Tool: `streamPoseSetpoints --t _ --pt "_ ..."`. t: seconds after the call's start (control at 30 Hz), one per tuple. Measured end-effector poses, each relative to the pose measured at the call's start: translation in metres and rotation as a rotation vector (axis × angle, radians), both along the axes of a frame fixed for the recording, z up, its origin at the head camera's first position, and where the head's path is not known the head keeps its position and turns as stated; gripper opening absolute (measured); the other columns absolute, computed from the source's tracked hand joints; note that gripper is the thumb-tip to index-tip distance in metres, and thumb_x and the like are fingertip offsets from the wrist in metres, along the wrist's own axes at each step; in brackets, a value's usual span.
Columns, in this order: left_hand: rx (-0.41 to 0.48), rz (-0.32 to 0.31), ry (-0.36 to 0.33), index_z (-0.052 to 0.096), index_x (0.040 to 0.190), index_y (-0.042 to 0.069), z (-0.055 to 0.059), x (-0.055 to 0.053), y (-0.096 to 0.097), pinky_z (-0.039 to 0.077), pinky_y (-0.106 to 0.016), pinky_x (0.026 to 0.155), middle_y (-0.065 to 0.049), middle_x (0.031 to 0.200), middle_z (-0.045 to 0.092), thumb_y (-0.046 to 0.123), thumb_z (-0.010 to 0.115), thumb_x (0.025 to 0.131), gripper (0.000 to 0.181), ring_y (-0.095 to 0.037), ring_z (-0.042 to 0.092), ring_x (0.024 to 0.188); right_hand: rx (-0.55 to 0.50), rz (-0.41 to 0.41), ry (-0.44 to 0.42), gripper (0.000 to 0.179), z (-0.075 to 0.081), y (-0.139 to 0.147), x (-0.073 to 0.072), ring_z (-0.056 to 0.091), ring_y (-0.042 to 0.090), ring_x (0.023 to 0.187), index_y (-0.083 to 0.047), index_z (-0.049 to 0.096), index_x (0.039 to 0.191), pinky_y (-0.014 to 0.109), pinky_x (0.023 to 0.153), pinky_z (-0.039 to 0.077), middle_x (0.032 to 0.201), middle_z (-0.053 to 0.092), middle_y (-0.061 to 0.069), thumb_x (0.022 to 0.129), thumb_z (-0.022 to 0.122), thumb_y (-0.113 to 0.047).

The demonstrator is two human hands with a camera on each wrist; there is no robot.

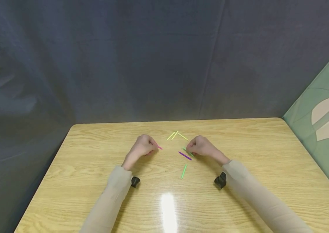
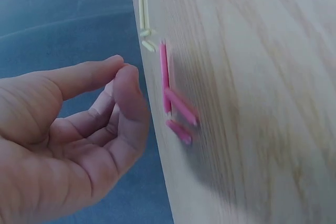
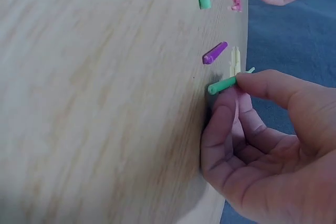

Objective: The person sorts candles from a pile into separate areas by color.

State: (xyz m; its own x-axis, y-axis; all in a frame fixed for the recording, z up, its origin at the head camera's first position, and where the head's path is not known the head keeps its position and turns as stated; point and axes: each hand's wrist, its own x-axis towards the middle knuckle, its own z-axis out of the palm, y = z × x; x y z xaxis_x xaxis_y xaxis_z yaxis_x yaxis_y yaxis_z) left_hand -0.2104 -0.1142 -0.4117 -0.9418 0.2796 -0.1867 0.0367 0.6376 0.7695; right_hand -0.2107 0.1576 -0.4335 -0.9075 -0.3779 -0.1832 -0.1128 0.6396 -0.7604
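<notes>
1. Green stick [image 3: 223, 84] sits pinched between thumb and index finger of a person's right hand [image 1: 201, 146], at the right of the cluster on a wood-grain surface [image 1: 80, 161]; whether it touches down cannot be told.
2. Seen from the head camera, its long axis slants from upper left to lower right, roughly parallel to a purple stick [image 1: 185, 156] just beside it.
3. By count: two green, the second green stick [image 1: 184, 171] lying nearer the person; one purple; three pink sticks [image 2: 164, 72]; at least three yellow sticks [image 1: 183, 137] toward the far edge.
4. Slim, straight and plain green, the pinched piece shows a blunt end.
5. Beside the pink group, the left hand [image 1: 144, 145] curls, its grip together, thumb tip against index.
</notes>
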Motion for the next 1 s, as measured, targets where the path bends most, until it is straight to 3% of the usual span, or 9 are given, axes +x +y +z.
streamPoseSetpoints --t 0.27,0.7,1.0 --pt "0.127 -0.064 -0.059 0.067 0.085 -0.006 0.000 0.002 0.022 0.055 -0.033 0.057 -0.018 0.071 0.067 0.001 0.065 0.089 0.008 -0.026 0.065 0.058 -0.001 -0.057 -0.036 0.011 0.006 0.007 0.003 0.052 0.014 0.057 0.001 0.073 0.084 0.024 0.057 0.042 0.062 0.062 0.006 0.087 0.066 -0.006" --pt "0.167 -0.214 -0.104 0.063 0.085 -0.007 -0.007 0.007 0.054 0.055 -0.031 0.054 -0.018 0.070 0.065 -0.002 0.061 0.090 0.008 -0.020 0.063 0.053 0.010 -0.107 -0.047 0.013 0.011 0.021 0.004 0.049 0.012 0.056 0.002 0.072 0.089 0.022 0.053 0.038 0.063 0.061 0.005 0.088 0.063 -0.007" --pt "0.150 -0.232 -0.147 0.064 0.085 -0.007 -0.014 0.012 0.065 0.055 -0.030 0.054 -0.017 0.070 0.065 -0.003 0.060 0.090 0.007 -0.017 0.062 0.052 0.007 -0.145 -0.050 0.013 0.008 0.030 0.007 0.050 0.012 0.057 0.003 0.072 0.089 0.023 0.054 0.040 0.063 0.061 0.004 0.088 0.064 -0.007"
